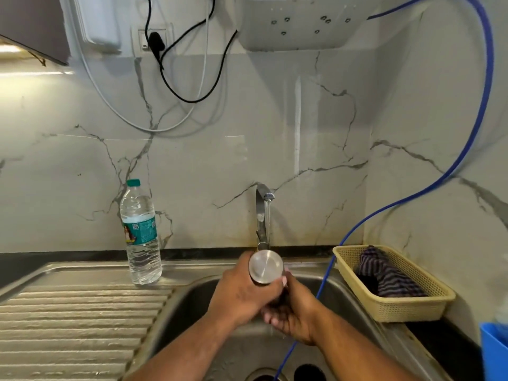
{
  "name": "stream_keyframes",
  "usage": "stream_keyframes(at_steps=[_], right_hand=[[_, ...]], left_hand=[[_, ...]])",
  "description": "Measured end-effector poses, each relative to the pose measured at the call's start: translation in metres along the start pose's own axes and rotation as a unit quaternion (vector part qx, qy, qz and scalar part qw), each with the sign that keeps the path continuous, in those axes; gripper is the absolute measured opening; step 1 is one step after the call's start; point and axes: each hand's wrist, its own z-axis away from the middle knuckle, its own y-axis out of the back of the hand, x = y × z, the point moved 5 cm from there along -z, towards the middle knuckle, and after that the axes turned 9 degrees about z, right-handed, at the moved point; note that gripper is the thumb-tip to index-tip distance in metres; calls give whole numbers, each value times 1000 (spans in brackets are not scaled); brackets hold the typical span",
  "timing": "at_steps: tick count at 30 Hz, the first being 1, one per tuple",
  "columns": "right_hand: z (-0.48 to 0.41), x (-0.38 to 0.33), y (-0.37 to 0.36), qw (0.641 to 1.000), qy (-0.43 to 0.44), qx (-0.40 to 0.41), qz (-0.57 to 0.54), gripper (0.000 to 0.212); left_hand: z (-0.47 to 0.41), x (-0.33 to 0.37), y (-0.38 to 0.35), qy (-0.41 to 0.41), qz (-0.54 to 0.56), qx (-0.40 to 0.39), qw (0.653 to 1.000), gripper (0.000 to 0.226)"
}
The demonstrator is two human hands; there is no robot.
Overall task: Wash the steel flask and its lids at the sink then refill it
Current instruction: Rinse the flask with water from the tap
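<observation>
Rinsing stage, I judge: left hand (242, 292) grips steel flask (265, 266) base-up over sink (192, 312) near running tap (262, 213), right hand (294, 317) curled round lower end; next needs lids, none visible

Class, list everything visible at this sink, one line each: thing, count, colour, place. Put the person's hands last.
steel flask: one, silver, held above the sink basin
tap: one, silver, behind the basin, water running
sink: one, steel, centre, drainboard at left
water bottle: one, clear, green cap, sink's back rim
basket: one, cream, right of the sink
cloth: one, purple-striped, in the basket
hose: one, blue, wall to sink
cables: several, black and white, on the wall
tub: one, blue, far right edge
left hand: one, grips the flask's body
right hand: one, curled round the flask's lower end
</observation>
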Motion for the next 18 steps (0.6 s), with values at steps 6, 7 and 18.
stream_keyframes(at_steps=[6, 7, 18], right_hand=[[-4, -4, 10, 971, 53, 86, 215, 90], [-6, -4, 8, 964, 56, 90, 243, 88], [-42, 23, 21, 915, 64, 117, 380, 94]], left_hand=[[-65, 1, -9, 60, 58, 67, 994, 48], [-70, -3, -13, 70, 83, 77, 991, 49], [-78, -37, -52, 122, 373, 64, 918, 64]])
